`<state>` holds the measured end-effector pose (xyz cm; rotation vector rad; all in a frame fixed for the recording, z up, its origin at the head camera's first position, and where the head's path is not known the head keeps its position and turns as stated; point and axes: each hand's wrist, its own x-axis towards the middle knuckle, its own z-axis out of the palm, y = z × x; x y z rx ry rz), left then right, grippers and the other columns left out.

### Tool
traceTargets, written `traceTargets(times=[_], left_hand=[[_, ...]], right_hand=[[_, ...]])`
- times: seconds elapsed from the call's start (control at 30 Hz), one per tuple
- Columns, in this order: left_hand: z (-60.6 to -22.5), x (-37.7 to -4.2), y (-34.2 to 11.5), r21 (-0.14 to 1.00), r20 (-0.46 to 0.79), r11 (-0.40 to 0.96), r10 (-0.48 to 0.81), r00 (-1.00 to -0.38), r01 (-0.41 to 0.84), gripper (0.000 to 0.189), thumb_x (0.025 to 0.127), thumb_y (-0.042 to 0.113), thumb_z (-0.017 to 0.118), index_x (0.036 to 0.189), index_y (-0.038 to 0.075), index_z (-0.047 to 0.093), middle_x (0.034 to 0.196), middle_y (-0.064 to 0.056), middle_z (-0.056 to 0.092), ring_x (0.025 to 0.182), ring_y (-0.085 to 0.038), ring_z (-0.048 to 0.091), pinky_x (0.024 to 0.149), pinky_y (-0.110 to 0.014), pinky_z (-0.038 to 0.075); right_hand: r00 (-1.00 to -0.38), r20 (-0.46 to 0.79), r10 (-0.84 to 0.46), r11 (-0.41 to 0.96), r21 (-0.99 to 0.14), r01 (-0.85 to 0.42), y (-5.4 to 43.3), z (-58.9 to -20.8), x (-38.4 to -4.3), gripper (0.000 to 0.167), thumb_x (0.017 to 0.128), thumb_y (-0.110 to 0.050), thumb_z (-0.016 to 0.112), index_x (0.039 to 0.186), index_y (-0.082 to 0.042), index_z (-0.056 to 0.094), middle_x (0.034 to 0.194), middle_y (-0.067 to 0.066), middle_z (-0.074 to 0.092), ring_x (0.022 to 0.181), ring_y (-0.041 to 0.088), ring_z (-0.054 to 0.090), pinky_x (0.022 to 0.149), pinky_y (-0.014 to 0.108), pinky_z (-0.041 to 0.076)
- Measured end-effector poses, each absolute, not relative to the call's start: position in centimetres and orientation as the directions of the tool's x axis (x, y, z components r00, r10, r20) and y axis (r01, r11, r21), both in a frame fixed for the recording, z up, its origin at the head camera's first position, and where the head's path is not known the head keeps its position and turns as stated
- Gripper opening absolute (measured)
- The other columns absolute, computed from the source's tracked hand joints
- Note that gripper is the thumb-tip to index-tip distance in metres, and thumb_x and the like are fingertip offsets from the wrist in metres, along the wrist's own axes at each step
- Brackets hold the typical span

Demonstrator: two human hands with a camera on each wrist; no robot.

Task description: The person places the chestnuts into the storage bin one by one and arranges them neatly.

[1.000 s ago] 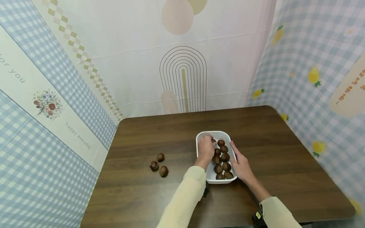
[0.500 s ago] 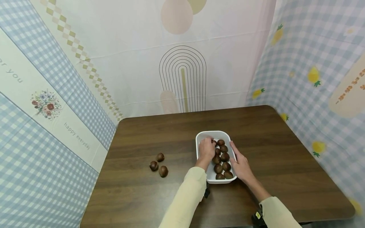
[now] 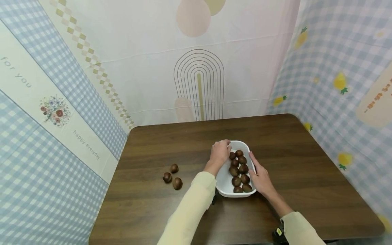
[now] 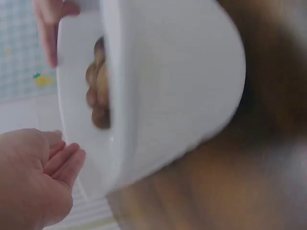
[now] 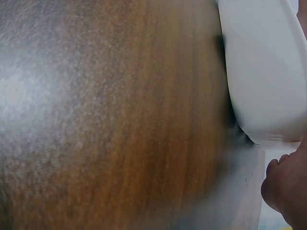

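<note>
A white rectangular plastic box (image 3: pixel 224 180) stands on the brown table, with several brown chestnuts (image 3: pixel 234 170) grouped in its right part. Over the box's far left corner is my left hand (image 3: pixel 219 152), fingers bent loosely. The left wrist view shows this hand (image 4: pixel 33 177) beside the rim with nothing between its fingers. My right hand (image 3: pixel 260 178) holds the box's right wall, thumb over the rim and fingers along the outside. Three more chestnuts (image 3: pixel 177 183) lie together on the table, left of the box.
The wooden table (image 3: pixel 147 211) has rounded corners. A patterned cloth (image 3: pixel 245 68) hangs behind it, and checked cloths (image 3: pixel 324 129) hang at both sides. In the right wrist view, the box's outer wall (image 5: pixel 268 67) rises at the right.
My left hand has come up from inside the box to its far left corner, uncovering the chestnuts there. My right hand stays on the right wall. The three loose chestnuts have not moved.
</note>
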<state>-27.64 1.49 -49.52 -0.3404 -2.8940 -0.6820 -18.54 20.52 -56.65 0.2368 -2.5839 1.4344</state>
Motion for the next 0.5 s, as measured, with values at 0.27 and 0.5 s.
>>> traceTargets(times=[0.27, 0.5], left_hand=[[-47.0, -29.5, -4.1, 0.442, 0.176, 0.850, 0.230, -0.957, 0.285, 0.032, 0.108, 0.023, 0.065, 0.140, 0.018, 0.069, 0.134, 0.003, 0.073, 0.118, -0.023, 0.072, 0.098, -0.039, 0.057], [-47.2, -29.6, -10.2, 0.430, 0.240, 0.828, 0.279, -0.930, 0.359, 0.036, 0.107, 0.022, 0.067, 0.143, 0.015, 0.068, 0.138, -0.003, 0.071, 0.125, -0.028, 0.068, 0.104, -0.047, 0.053]], right_hand=[[-0.977, 0.205, -0.057, 0.503, -0.840, -0.206, 20.4, -56.3, -18.5, 0.072, 0.098, 0.004, 0.052, 0.167, -0.010, 0.035, 0.167, 0.020, 0.035, 0.147, 0.047, 0.040, 0.117, 0.063, 0.034], [-0.980, 0.192, -0.054, 0.510, -0.839, -0.192, 20.4, -56.4, -18.6, 0.072, 0.099, 0.004, 0.053, 0.167, -0.010, 0.035, 0.167, 0.021, 0.035, 0.147, 0.047, 0.041, 0.117, 0.062, 0.035]])
